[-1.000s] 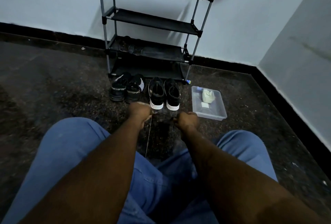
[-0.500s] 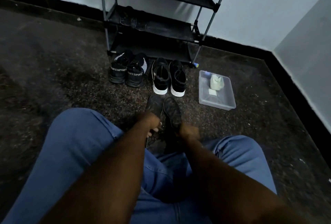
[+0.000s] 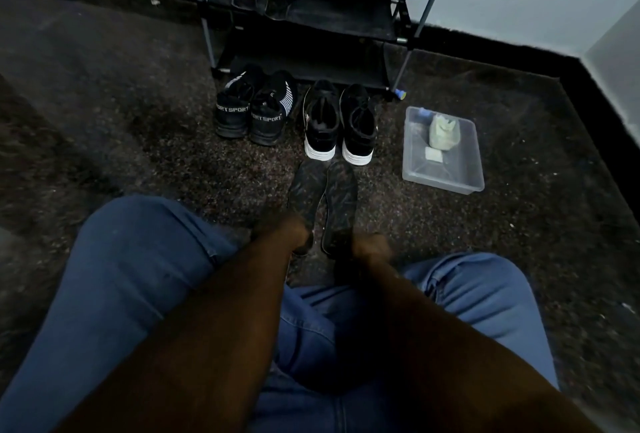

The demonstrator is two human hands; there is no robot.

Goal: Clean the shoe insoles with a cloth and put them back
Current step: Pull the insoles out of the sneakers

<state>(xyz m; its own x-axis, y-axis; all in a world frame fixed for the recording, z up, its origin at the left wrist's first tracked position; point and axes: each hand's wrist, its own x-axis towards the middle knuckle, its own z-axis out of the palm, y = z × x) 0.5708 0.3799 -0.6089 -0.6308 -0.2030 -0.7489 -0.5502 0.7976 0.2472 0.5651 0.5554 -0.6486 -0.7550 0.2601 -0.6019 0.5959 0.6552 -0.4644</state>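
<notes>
Two insoles lie side by side on the floor: a left insole (image 3: pixel 304 193) and a right insole (image 3: pixel 341 204). Four shoes stand in a row, as two pairs: one black sport pair (image 3: pixel 252 108) and one white-soled pair (image 3: pixel 339 124). One clear plastic tray (image 3: pixel 446 176) holds one pale bottle (image 3: pixel 444 132) and one small folded cloth (image 3: pixel 433 156). One shoe rack (image 3: pixel 311 17) stands behind

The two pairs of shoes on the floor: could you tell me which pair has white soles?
The right-hand pair, nearest the clear plastic tray, has white soles. The left pair is black all over, with "SPORT" lettering on the heels.
</notes>
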